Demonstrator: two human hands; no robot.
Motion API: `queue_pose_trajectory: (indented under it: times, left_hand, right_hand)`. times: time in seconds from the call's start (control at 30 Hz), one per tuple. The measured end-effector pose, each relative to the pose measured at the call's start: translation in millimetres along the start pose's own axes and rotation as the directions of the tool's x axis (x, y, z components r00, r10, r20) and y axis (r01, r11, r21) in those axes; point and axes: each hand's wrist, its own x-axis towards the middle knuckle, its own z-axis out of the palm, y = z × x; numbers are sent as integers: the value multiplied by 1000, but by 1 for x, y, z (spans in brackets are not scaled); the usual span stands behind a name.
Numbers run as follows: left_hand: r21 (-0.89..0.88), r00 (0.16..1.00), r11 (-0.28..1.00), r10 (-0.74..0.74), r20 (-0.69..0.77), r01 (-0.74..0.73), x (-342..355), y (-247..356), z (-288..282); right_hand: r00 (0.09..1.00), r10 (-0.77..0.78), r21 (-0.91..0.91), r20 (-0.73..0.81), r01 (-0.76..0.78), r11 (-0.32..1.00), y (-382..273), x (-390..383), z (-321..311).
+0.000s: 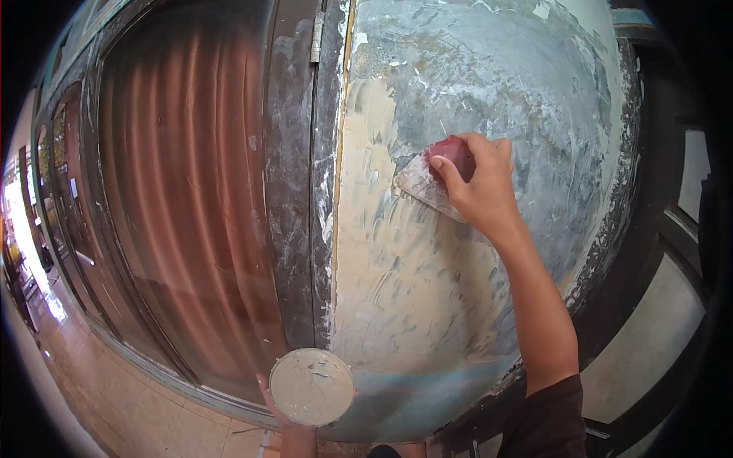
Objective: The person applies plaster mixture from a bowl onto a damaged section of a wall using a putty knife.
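My right hand (486, 177) grips the dark red handle of a putty knife (429, 185), whose wide, smeared blade lies against the wall (496, 84). Cream-coloured filler (412, 290) covers the wall's left and lower parts in uneven strokes, while bare grey-blue surface shows above and to the right. Low in the view, my left hand (276, 408) holds a round tub (311, 387) of the same pale filler from beneath. Most of that hand's fingers are hidden behind the tub.
A dark, paint-marked door frame (294, 191) with a metal hinge (317, 38) borders the wall on the left. Beyond it is a glass pane with a reddish curtain (191, 191). Dark panelled woodwork (649, 252) stands on the right. Tiled floor (153, 389) shows at lower left.
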Motion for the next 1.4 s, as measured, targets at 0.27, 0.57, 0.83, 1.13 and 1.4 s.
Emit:
queue_pose_trajectory:
  times: [0.27, 0.57, 0.83, 1.13, 1.4]
  left_hand:
    - [-113, 999, 993, -28, 40, 32, -3, -1, 14]
    - [-80, 999, 997, -4, -48, 0, -2, -6, 5]
    - [-128, 999, 991, -45, -10, 43, -5, -5, 14]
    - [-150, 999, 988, -47, -21, 43, -6, -4, 17]
    - [-89, 999, 995, -35, -6, 34, -9, -1, 10]
  right_hand:
    - [1000, -6, -7, 13, 6, 1000, -1, -1, 1]
    - [999, -5, 19, 48, 4, 1000, -2, 2, -2]
    - [999, 51, 66, 10, -52, 996, -3, 17, -6]
    - [999, -19, -32, 28, 20, 999, -4, 21, 0]
    - [991, -114, -24, 76, 116, 993, -6, 7, 1]
